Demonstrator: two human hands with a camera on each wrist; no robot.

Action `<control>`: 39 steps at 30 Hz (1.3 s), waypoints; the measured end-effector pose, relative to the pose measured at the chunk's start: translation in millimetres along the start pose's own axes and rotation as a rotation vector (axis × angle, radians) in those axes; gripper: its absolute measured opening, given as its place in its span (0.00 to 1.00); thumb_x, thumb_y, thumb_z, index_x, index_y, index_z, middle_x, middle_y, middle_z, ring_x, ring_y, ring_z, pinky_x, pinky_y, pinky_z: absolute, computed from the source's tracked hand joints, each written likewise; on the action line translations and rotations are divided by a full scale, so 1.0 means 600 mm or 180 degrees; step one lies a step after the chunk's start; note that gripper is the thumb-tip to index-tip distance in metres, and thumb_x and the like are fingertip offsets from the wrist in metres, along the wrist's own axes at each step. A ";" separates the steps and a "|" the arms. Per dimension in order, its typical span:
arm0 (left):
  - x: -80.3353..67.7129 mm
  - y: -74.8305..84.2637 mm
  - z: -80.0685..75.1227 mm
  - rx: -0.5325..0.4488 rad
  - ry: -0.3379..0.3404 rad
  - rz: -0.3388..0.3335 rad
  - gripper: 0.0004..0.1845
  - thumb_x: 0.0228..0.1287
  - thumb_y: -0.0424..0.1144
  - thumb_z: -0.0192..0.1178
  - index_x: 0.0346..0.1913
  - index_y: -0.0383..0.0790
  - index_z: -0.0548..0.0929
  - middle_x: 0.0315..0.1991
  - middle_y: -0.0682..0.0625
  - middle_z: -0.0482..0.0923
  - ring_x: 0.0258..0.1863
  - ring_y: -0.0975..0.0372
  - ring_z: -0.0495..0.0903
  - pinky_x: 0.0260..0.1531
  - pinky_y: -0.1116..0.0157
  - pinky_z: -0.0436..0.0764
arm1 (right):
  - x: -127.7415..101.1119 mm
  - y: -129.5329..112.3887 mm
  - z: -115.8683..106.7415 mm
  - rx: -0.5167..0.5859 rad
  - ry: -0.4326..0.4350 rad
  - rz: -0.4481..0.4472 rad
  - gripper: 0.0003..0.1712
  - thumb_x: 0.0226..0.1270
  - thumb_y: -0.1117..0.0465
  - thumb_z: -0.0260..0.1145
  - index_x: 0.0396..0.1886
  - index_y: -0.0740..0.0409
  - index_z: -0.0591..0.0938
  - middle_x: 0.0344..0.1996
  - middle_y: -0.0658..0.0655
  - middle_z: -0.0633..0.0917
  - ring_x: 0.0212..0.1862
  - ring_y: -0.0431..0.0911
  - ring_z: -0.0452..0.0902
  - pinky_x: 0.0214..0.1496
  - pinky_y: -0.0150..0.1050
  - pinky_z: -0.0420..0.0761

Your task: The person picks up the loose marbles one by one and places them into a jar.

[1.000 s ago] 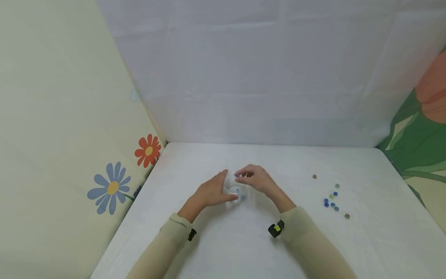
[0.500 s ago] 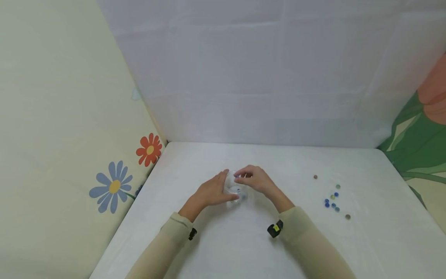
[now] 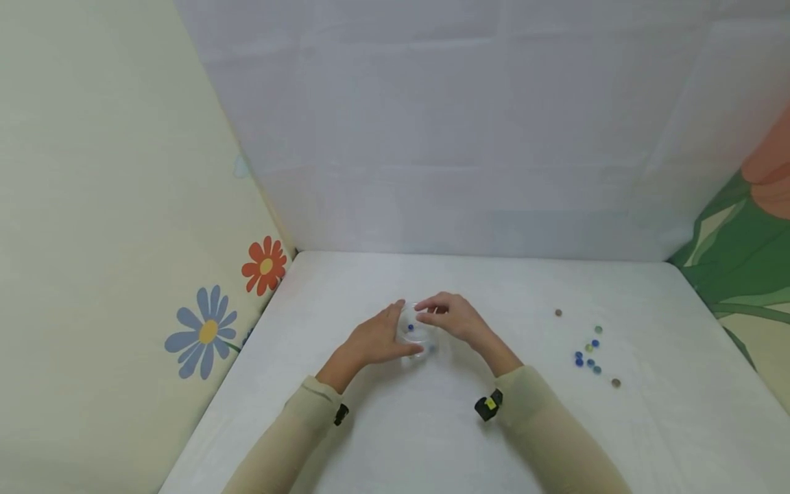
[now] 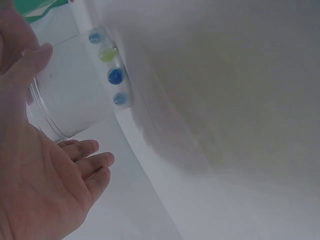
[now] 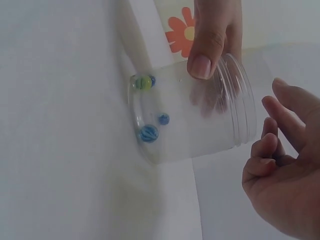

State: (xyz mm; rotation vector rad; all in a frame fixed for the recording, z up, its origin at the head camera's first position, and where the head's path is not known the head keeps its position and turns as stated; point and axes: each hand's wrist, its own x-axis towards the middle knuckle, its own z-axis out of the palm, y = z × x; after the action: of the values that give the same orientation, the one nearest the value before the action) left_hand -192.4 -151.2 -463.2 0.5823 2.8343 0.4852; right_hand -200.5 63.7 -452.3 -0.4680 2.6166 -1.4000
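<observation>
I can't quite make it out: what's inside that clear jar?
Four marbles lie on the jar's bottom: three bluish, one yellow-green. The left hand holds the jar; its thumb covers part of the wall.

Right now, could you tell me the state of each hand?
Left hand: grips the clear jar, thumb on its side.
Right hand: open above the jar's mouth, fingers loosely bent, holding nothing visible.

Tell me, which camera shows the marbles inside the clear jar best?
The right wrist view: four marbles lie plain at the bottom of the clear jar. The left wrist view also shows four marbles, paler and near the frame's top. The head view shows only tiny blue specks.
</observation>
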 end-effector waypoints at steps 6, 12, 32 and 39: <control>-0.001 0.001 -0.001 -0.0029 0.0014 -0.0034 0.60 0.57 0.72 0.63 0.81 0.40 0.50 0.78 0.40 0.59 0.73 0.49 0.67 0.63 0.47 0.75 | -0.013 0.002 -0.019 0.0045 -0.0066 -0.0084 0.19 0.70 0.50 0.69 0.57 0.48 0.86 0.45 0.52 0.83 0.45 0.45 0.76 0.43 0.38 0.77; -0.002 0.001 -0.001 -0.0092 0.0058 0.0007 0.60 0.57 0.70 0.64 0.81 0.38 0.51 0.74 0.39 0.65 0.65 0.50 0.74 0.56 0.49 0.79 | -0.027 0.014 -0.048 0.0057 -0.0135 -0.0123 0.22 0.69 0.50 0.70 0.61 0.48 0.84 0.49 0.57 0.81 0.45 0.47 0.75 0.43 0.39 0.77; 0.005 -0.005 0.012 -0.0042 0.0101 0.0030 0.60 0.57 0.72 0.63 0.81 0.38 0.51 0.77 0.39 0.60 0.71 0.47 0.68 0.62 0.47 0.76 | -0.059 0.068 -0.107 -0.0091 0.0065 0.0052 0.23 0.70 0.49 0.70 0.63 0.45 0.82 0.51 0.55 0.81 0.47 0.48 0.75 0.44 0.41 0.77; 0.004 -0.004 0.011 0.0001 0.0084 0.0013 0.59 0.57 0.72 0.62 0.81 0.40 0.51 0.78 0.41 0.59 0.72 0.48 0.67 0.63 0.47 0.75 | -0.073 0.093 -0.135 -0.0160 0.0131 0.0136 0.24 0.70 0.50 0.69 0.64 0.48 0.82 0.54 0.62 0.80 0.47 0.49 0.75 0.44 0.40 0.76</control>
State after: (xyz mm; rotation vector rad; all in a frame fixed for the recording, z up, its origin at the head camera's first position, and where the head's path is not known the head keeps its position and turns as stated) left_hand -193.5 -150.3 -470.6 0.5861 2.8585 0.4966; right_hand -192.3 171.1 -454.1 -0.3911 2.6832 -1.3478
